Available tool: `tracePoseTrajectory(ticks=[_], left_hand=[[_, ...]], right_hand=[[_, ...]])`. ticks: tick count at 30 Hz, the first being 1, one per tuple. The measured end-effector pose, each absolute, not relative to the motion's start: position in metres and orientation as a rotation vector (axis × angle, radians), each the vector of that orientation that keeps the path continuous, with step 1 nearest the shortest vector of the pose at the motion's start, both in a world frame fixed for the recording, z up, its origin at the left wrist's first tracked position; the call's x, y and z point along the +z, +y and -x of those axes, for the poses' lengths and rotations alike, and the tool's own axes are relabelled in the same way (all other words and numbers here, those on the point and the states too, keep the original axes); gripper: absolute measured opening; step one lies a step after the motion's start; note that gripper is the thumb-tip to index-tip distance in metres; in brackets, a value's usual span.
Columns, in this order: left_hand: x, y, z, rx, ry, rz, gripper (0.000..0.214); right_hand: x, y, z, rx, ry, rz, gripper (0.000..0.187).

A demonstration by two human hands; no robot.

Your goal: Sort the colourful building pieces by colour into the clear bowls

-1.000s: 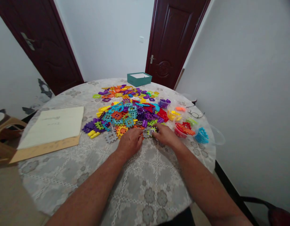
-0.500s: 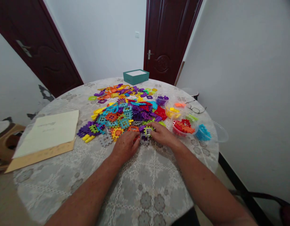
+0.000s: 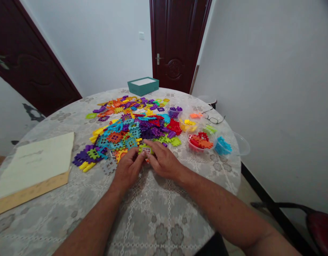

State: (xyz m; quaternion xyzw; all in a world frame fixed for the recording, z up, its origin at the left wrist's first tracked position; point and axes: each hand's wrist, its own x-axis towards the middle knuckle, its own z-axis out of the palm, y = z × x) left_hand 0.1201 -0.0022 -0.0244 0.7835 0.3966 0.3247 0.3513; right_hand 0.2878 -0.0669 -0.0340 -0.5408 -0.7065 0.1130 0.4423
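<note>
Between my two hands is a lime-green square building piece (image 3: 145,149) with a white window grid in it. My left hand (image 3: 128,167) is closed, thumb and fingers at the piece's left side. My right hand (image 3: 164,158) grips its right side, fingers curled over the top edge. A bit of orange shows just below the piece, mostly hidden by my fingers. Right beyond my hands lies a heap of interlocking plastic pieces (image 3: 150,129) in purple, blue, red and other colours. A grey square piece (image 3: 109,165) lies flat left of my left hand.
Clear tubs on the right hold red pieces (image 3: 199,140), yellow pieces (image 3: 189,122), purple pieces (image 3: 175,112) and blue pieces (image 3: 223,145). Glasses (image 3: 214,120) lie behind them. A teal box (image 3: 143,86) stands at the back. Papers (image 3: 36,156) lie at the left.
My hands have come together around the lime-green piece, which my right hand has brought left toward my left hand. The whole view has shifted to the right.
</note>
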Motion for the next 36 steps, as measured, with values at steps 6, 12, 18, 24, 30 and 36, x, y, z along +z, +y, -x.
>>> tracePoseTrajectory(ticks=[6, 12, 18, 24, 30, 36], left_hand=[[-0.023, 0.001, -0.12, 0.855, 1.136, -1.751, 0.036], [-0.019, 0.0, -0.121, 0.901, 1.157, -1.599, 0.033], [-0.015, -0.001, -0.12, 0.982, 1.194, -1.581, 0.03], [-0.02, 0.005, -0.118, 1.025, 1.21, -1.603, 0.029], [-0.021, 0.006, -0.118, 1.031, 1.186, -1.567, 0.027], [-0.018, 0.006, -0.12, 1.037, 1.147, -1.504, 0.023]], right_hand=[[-0.027, -0.069, -0.309, 0.032, -1.657, 1.884, 0.049], [-0.019, -0.07, -0.336, 0.008, -1.595, 2.563, 0.039], [-0.027, -0.067, -0.335, -0.03, -1.635, 2.627, 0.04], [-0.025, -0.071, -0.33, 0.014, -1.636, 2.58, 0.043], [-0.015, -0.075, -0.33, 0.235, -1.655, 2.469, 0.057], [-0.004, -0.078, -0.348, 0.454, -1.759, 2.179, 0.036]])
